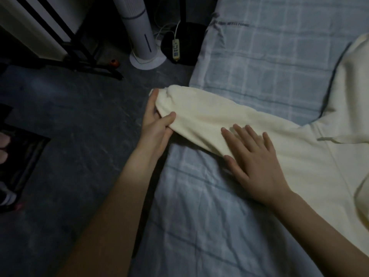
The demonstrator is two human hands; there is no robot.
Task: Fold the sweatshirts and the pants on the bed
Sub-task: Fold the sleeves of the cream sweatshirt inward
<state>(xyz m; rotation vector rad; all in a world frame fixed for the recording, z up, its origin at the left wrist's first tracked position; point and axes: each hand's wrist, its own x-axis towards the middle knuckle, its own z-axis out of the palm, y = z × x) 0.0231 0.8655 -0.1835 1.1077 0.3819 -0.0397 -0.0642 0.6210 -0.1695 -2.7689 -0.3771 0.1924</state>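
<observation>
A cream sweatshirt (311, 160) lies spread on the bed (259, 56), with one sleeve (199, 118) reaching out to the mattress edge. The left hand (155, 122) pinches the cuff end of that sleeve between thumb and fingers, just past the edge and over the dark floor (79, 116). The right hand (253, 156) lies flat on the sleeve nearer the shoulder, fingers straight and spread. The step looks like smoothing the sleeve before folding it across the body. To do it well, the flat hand should pin the cloth at the fold line while the other draws the cuff taut, then carries it over in one sweep so no wrinkles are trapped. No pants show here. A dark box-like thing (24, 156) sits on the floor at left; I cannot tell what it holds.
</observation>
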